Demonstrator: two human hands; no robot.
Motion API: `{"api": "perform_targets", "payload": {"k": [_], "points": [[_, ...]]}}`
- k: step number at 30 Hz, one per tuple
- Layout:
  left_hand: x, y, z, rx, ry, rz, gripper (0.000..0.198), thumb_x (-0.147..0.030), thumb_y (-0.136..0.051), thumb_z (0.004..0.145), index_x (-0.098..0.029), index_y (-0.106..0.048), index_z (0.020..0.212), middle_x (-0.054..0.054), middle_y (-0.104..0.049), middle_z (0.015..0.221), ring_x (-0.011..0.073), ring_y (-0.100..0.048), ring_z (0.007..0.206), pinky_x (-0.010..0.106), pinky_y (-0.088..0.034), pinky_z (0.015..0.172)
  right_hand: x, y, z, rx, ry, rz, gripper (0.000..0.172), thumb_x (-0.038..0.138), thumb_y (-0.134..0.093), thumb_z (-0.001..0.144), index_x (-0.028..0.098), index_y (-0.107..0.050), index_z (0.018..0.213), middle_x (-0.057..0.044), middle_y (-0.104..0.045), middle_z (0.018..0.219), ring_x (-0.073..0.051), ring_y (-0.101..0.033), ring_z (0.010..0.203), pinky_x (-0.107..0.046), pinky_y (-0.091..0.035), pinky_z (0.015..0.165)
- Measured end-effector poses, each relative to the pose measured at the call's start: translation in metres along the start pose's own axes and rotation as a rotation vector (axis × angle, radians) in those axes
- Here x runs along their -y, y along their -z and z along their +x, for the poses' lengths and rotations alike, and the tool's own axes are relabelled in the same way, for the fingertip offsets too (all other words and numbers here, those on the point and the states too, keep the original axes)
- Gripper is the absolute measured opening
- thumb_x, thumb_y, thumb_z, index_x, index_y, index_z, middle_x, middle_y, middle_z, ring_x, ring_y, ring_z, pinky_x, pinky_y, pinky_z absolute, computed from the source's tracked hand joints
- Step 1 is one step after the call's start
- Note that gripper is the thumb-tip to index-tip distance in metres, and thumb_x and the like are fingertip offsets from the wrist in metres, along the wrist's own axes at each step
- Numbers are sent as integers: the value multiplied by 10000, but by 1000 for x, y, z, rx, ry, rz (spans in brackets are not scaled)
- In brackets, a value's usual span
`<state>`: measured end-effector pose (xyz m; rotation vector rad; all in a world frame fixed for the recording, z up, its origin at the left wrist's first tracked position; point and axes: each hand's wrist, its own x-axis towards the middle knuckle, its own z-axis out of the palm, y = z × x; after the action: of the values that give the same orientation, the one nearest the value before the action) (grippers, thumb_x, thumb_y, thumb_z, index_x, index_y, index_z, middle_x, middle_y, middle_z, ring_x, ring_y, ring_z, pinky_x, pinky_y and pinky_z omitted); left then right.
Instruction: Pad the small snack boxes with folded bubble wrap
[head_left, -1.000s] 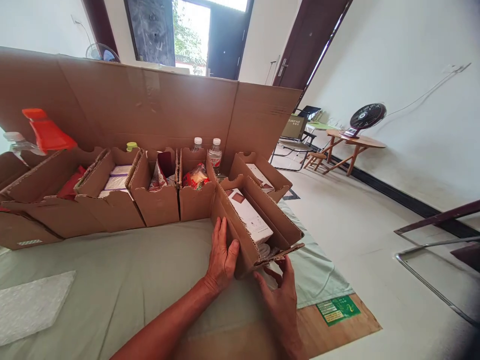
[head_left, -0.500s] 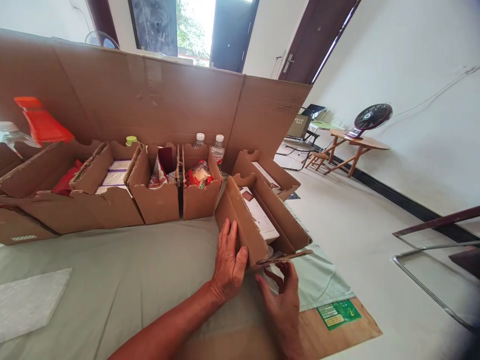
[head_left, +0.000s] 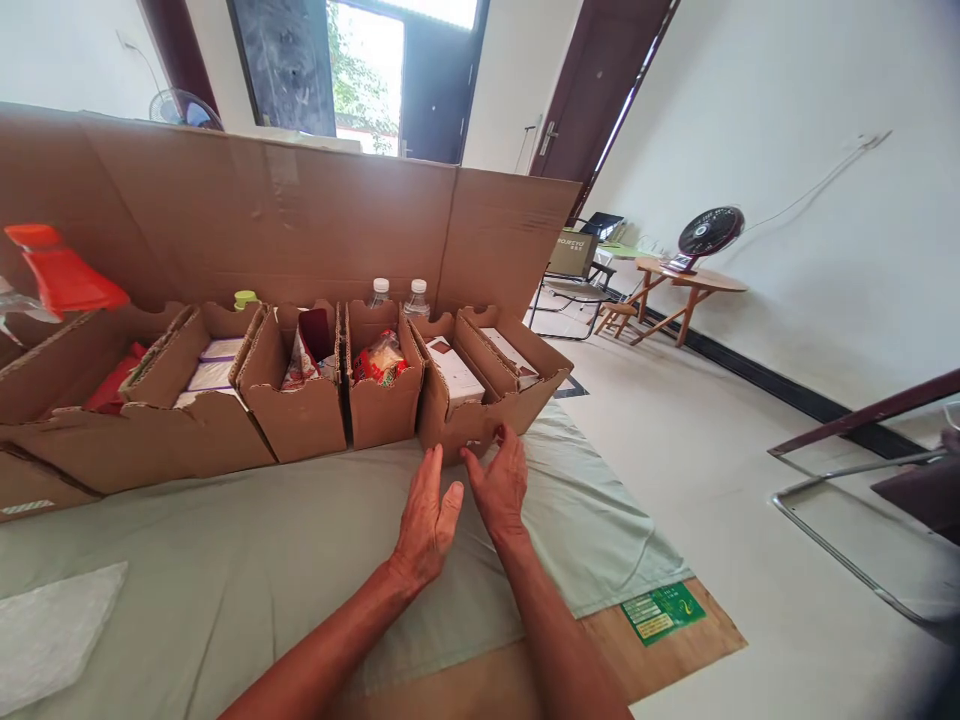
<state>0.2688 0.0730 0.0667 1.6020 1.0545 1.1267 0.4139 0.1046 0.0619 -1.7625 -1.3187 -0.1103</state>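
Note:
A row of open cardboard bins stands on a green cloth against a tall cardboard wall. The bin with a white box now sits in the row, beside the rightmost bin. My left hand lies open on the cloth just before that bin, fingers stretched forward. My right hand is open too, its fingertips at the bin's front wall. Neither hand holds anything.
Other bins hold red snack packs, white packets and a red item. Two water bottles stand behind. A red spray bottle is at far left. A bubble sheet lies near left. A fan sits on a round table; a metal chair frame is at right.
The bin with the white box was pushed from its slanted spot near me back into line with the row. Both hands let go of it and now rest open before it.

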Motion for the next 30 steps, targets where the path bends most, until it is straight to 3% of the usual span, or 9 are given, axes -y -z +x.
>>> {"api": "perform_targets", "payload": {"k": [3,7,11,14,18,22,25,28,30], "points": [[0,19,-8,73,47,85,642,-480,-439,992,-178,-357,1553,146,-350,1628,275,-289,1522,527,-217,1246,3,3,-9,21,32,13,512,415,-556,923,116,-482,1331,-222,-598,1258,-353,-561,1153,-550,-440,977],[0,54,-32,139,76,218,575,-445,-511,955,-206,-488,1477,141,-432,1582,307,-364,1484,574,-315,1197,15,8,-29,202,166,67,284,291,-544,922,212,-607,1187,-93,-679,1049,-248,-646,938,-406,-511,871],[13,88,-61,120,104,319,481,-429,-504,948,-211,-609,1364,140,-483,1544,313,-441,1433,563,-449,1105,28,-3,-22,303,223,74,328,202,-575,865,223,-621,1189,-86,-681,1065,-249,-651,976,-394,-521,881],[32,106,-76,16,41,352,400,-423,-503,941,-224,-697,1229,140,-591,1439,304,-552,1333,560,-487,1068,32,-12,-7,313,218,61,353,183,-561,852,197,-617,1200,-117,-671,1103,-271,-652,998,-435,-527,887],[51,114,-84,-134,-50,347,311,-389,-524,922,-238,-758,1061,135,-706,1255,290,-665,1165,520,-563,972,35,-11,2,322,224,60,377,181,-556,834,193,-631,1204,-122,-686,1109,-279,-669,993,-447,-539,870],[51,111,-85,-164,-79,304,272,-366,-544,913,-248,-768,1012,128,-726,1194,275,-689,1104,476,-585,939,49,6,-1,345,235,86,297,216,-524,877,193,-657,1141,-95,-719,1022,-231,-693,849,-392,-553,802],[48,111,-82,-162,-41,262,271,-375,-554,905,-244,-768,1008,131,-717,1198,276,-684,1105,457,-605,896,80,16,7,364,263,149,365,237,-499,921,201,-606,1268,-62,-723,1014,-177,-689,788,-317,-547,787],[48,113,-79,-142,40,200,288,-387,-554,897,-232,-765,1020,143,-697,1232,287,-673,1121,338,-629,656,119,13,30,391,307,122,534,219,-511,930,225,-459,1461,-12,-730,937,-166,-686,774,-278,-516,759],[48,115,-77,-127,91,161,302,-400,-551,896,-225,-761,1024,149,-678,1269,290,-678,1106,262,-569,504,141,4,47,437,321,-32,575,192,-538,920,241,-435,1483,0,-742,882,-191,-695,779,-281,-484,730]]}}
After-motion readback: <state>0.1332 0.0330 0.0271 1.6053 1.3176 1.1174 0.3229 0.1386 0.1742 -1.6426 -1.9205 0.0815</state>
